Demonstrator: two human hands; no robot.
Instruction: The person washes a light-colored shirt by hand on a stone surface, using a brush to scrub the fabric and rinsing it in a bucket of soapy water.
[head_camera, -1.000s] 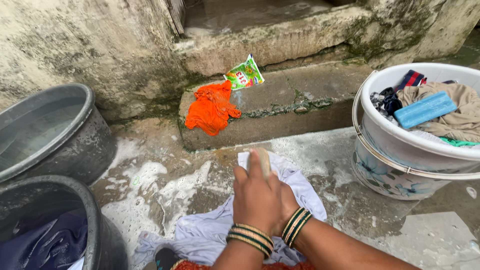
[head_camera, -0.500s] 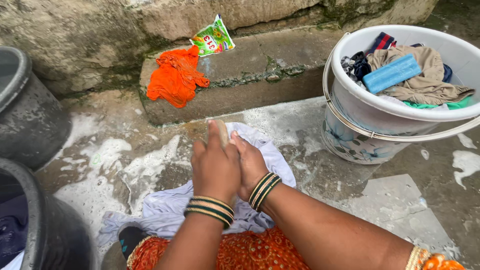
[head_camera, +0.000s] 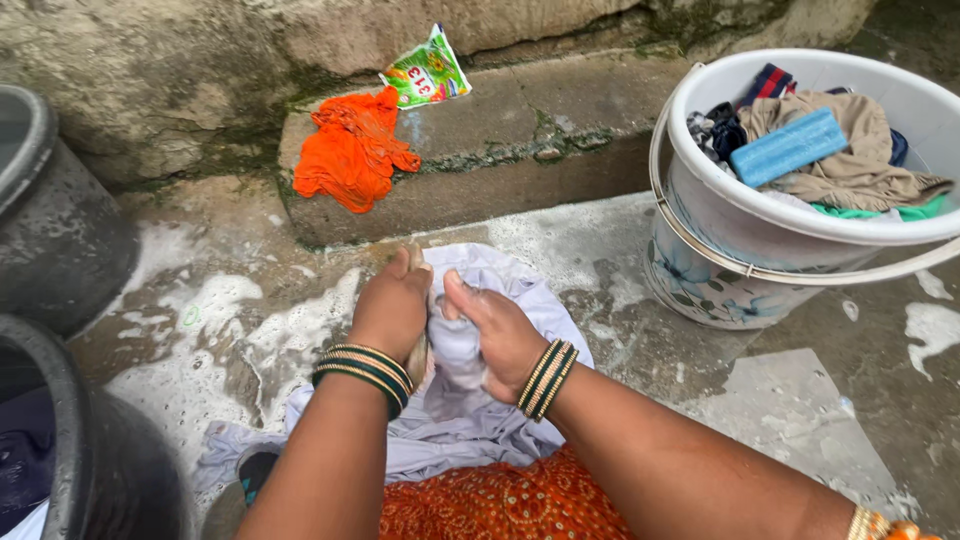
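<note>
A wet pale lavender cloth (head_camera: 500, 290) lies spread on the soapy stone floor in front of me. My left hand (head_camera: 392, 308) is closed around a tan scrubbing brush (head_camera: 417, 352), of which only an edge shows, pressed against the cloth. My right hand (head_camera: 492, 330) grips a bunched fold of the same cloth right beside the brush. Both wrists carry green and gold bangles. My orange patterned garment (head_camera: 480, 500) fills the bottom of the view.
A white bucket (head_camera: 720, 250) at right holds clothes and a blue soap bar (head_camera: 787, 147). An orange cloth (head_camera: 348, 150) and a green detergent packet (head_camera: 425, 72) lie on the stone step. Two dark grey tubs (head_camera: 50, 240) stand at left; suds (head_camera: 210, 310) cover the floor.
My hands have drawn apart and pulled back toward me. The left hand has turned the brush onto its side; the right hand has gathered a fold of the cloth.
</note>
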